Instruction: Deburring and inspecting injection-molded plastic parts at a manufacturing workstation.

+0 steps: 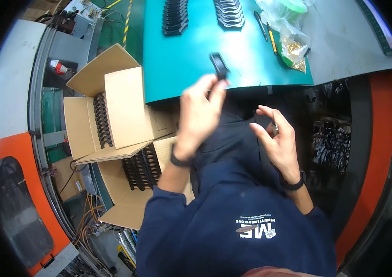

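My left hand [199, 111] is slightly blurred and pinches the lower end of a black plastic part [219, 66]. This part is elongated, with a framed recess, and it is held over the front edge of the green table mat [182, 64]. Off to the right, above my lap, my right hand [278, 141] has its thumb and fingers apart. A small shiny spot shows among its fingers; I cannot tell whether it is a ring. Two rows of similar black parts, one on the left [175, 18] and one on the right [229, 14], lie at the table's far side.
Left of me stand open cardboard boxes, an upper one [78, 124] and a lower one [124, 207], both holding stacked black parts. A marker [260, 25], an orange pen [271, 39] and plastic bags with small brass pieces [294, 48] lie at the mat's right. Orange-and-white machinery [34, 184] flanks the boxes.
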Tool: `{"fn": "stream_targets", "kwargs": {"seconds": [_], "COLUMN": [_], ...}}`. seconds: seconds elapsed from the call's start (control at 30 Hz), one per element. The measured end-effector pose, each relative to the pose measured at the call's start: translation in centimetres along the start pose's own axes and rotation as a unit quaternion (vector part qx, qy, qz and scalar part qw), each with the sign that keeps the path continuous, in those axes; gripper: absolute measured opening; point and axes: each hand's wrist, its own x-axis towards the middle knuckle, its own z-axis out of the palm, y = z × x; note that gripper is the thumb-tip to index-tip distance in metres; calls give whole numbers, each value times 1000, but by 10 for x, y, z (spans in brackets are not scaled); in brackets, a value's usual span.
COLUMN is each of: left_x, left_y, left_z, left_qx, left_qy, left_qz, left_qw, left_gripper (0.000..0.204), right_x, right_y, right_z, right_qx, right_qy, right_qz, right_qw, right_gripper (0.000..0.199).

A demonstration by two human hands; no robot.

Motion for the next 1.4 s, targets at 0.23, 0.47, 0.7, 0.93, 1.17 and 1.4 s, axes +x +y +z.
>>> {"fn": "stream_targets", "kwargs": {"seconds": [0.23, 0.47, 0.7, 0.93, 1.17, 1.4], "left_x": [152, 184, 194, 193, 222, 266], "left_y": [-134, -163, -166, -125, -49, -35], "left_z": [-72, -74, -75, -73, -85, -35], "left_qx": [485, 480, 465, 436, 238, 198], "left_qy": [-44, -13, 69, 68, -77, -125], "left_qz": [240, 263, 250, 212, 117, 118], "left_qw": [840, 837, 847, 872, 961, 965], "left_gripper": [10, 13, 25, 41, 39, 33], "right_x": [2, 7, 53, 151, 199, 201], "right_y": [15, 33, 45, 81, 119, 114], "right_z": [-7, -4, 3, 27, 51, 36], "right_qx": [16, -15, -109, -264, -395, -305], "right_qy": [-6, -9, -8, 83, 172, 167], "right_qz": [51, 100, 34, -166, -207, -201], "right_qw": [999, 995, 993, 946, 878, 916], "right_gripper": [33, 34, 38, 37, 39, 35]}}
